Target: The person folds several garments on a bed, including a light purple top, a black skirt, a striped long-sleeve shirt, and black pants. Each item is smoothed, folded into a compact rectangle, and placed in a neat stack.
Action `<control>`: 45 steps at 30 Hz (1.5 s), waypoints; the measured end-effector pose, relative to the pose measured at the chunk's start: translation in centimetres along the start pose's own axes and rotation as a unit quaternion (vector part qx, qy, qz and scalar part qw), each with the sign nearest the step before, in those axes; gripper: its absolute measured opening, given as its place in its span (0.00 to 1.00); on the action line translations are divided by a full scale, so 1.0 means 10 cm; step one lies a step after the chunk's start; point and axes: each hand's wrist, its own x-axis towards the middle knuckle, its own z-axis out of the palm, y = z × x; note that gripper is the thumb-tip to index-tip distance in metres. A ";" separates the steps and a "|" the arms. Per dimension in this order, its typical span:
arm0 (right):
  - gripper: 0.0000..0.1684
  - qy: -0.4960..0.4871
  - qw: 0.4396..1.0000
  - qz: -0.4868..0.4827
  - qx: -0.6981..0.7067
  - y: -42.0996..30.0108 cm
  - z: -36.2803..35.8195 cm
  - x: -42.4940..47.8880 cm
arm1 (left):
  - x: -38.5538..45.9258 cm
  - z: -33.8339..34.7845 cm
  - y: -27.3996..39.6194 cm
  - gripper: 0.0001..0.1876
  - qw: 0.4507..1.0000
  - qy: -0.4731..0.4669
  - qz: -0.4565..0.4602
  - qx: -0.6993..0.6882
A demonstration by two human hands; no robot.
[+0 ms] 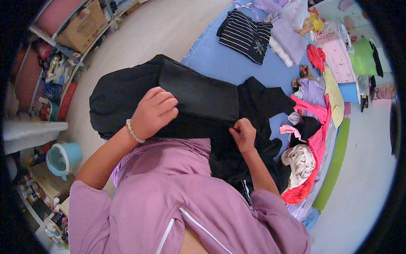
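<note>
A black garment [199, 89] lies spread across my lap and over the blue bed cover, with a smoother dark panel folded on top. My left hand [155, 109], with a beaded bracelet at the wrist, rests over the garment's left part with its fingers curled; whether it grips cloth is hidden. At the lower right corner of the panel, my right hand [244, 133] pinches the black cloth between thumb and fingers. More crumpled black clothing [266, 98] lies just beyond my right hand.
A folded black-and-white striped garment [244, 35] lies on the blue bed cover [203, 57]. Red, white and lilac clothes, including a crumpled white cloth [298, 162], are heaped at the right. A light blue bucket [65, 158] and a shelf with a cardboard box [84, 27] stand at the left.
</note>
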 end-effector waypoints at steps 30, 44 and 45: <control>0.14 -0.028 0.996 0.059 0.060 -0.04 0.00 0.01 | 0.07 0.42 -0.98 0.11 0.780 -0.041 -0.543 -0.309; 0.21 0.023 0.999 0.038 0.011 -0.03 -0.06 -0.11 | -0.23 0.22 -0.35 0.26 0.682 -0.152 -0.587 -0.409; 0.22 0.030 0.999 0.033 0.009 -0.03 -0.04 -0.10 | -0.30 0.25 -0.36 0.29 0.684 -0.141 -0.590 -0.405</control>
